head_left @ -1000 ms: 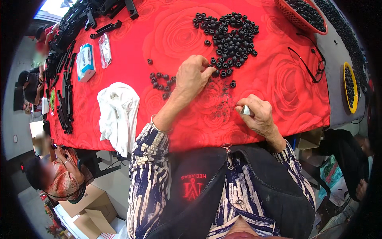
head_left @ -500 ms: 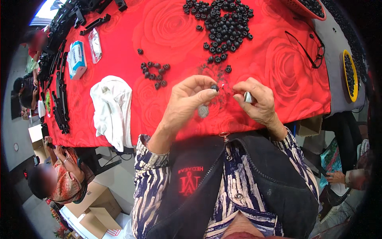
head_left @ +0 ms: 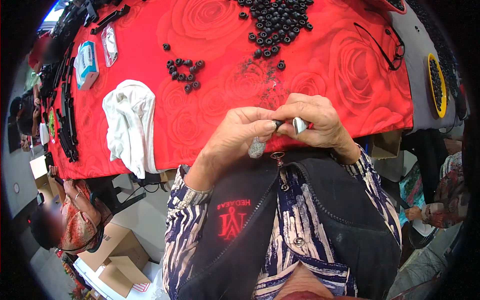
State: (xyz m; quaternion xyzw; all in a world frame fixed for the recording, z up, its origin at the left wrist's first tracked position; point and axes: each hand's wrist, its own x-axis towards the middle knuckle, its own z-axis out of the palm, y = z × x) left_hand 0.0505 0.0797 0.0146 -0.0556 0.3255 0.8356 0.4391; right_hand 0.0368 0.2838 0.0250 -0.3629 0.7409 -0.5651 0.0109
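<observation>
Above the near edge of the red cloth, my left hand [head_left: 231, 134] pinches a small black round part [head_left: 278, 123] between thumb and fingertips. My right hand [head_left: 320, 120] is closed around a small tool with a shiny silver end [head_left: 300, 125]; its working tip is hidden by the fingers. Both hands meet at the black part. A grey speckled covering [head_left: 256, 148] shows at a lower finger of my left hand. Dark crumbs [head_left: 270, 80] lie scattered on the cloth just beyond. One loose black part [head_left: 281, 65] sits near them.
A large pile of black parts [head_left: 275, 25] lies at the far middle, a small cluster [head_left: 182, 75] left of it. A white cloth [head_left: 131, 125], tissue box [head_left: 87, 66], eyeglasses [head_left: 395, 59] and yellow tray [head_left: 436, 86] surround the work area. Other people sit at the left and right.
My right hand has come leftward with the tool to meet the black part in my left hand. The table's things sit a little higher and further left in view.
</observation>
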